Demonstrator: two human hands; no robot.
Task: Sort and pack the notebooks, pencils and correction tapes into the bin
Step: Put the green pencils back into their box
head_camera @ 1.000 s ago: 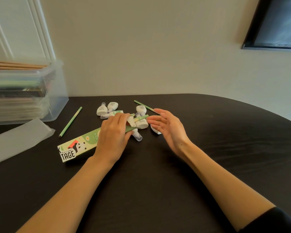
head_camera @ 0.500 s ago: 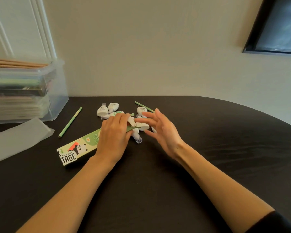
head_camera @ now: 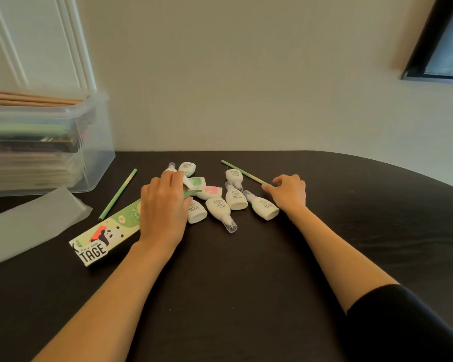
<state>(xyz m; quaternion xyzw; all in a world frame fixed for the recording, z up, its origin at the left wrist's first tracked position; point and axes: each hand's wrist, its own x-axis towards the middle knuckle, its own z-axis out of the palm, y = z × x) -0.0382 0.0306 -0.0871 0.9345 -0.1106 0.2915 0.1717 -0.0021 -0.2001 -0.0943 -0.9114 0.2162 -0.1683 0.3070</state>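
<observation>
Our left hand grips the box. Our right hand seems to pinch a pencil, beside the tapes.

Dark surface against a pale wall, with a few stray items.

A dark, glossy surface with a curved far-right edge meets a plain cream wall. At the near left lies a frosted plastic sheet, flat and slightly creased. Just right of it a green carton, printed with a panda and the letters "TAGE", lies at a slant. White moulding rises at the far left, and a dark frame cuts the upper right corner.
</observation>
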